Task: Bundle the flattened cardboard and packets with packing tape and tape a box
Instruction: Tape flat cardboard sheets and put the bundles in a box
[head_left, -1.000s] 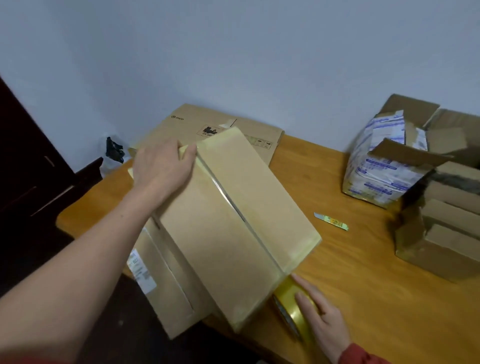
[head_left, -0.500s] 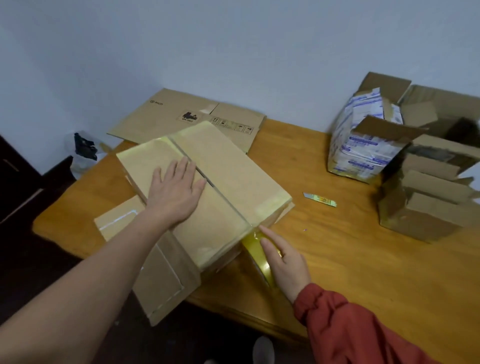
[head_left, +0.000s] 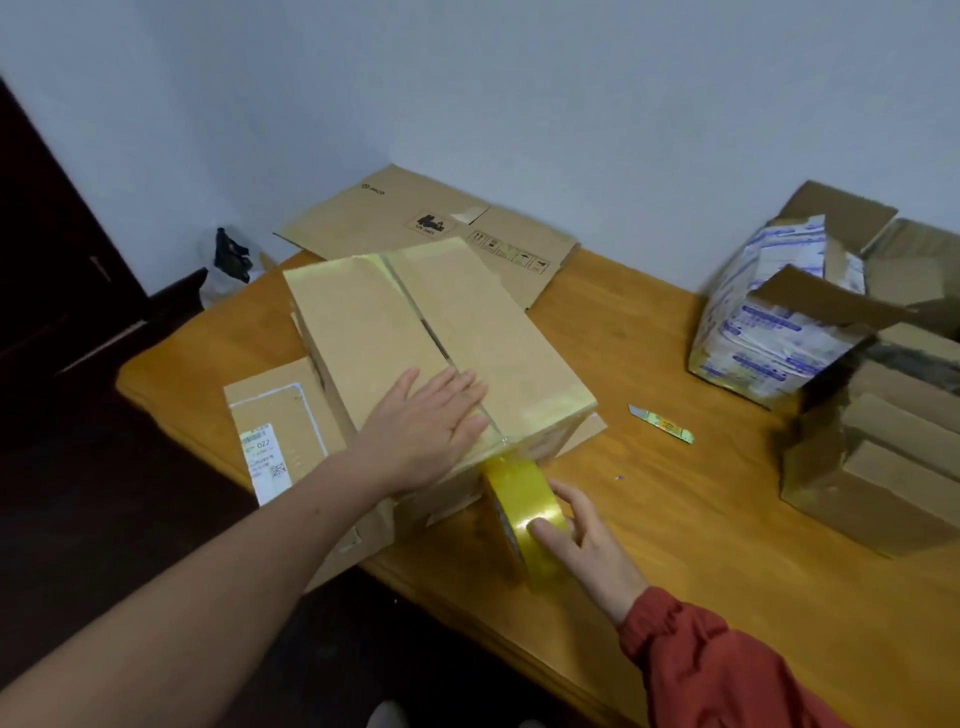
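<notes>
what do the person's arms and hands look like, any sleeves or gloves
Both hands are bare: the left hand and right hand show no gloves, rings or watch. The left forearm is uncovered as far as the frame shows. The right arm wears a rust-red sleeve with a gathered, elastic-looking cuff at the wrist.

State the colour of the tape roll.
Yellow, glossy and translucent. The tape roll, held by the right hand, shows best in the head view.

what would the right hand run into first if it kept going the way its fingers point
The right hand grips the tape roll and points up-left, so the roll ahead of it would likely meet the near end of the box first, just below the left hand; depth is unclear.
</notes>
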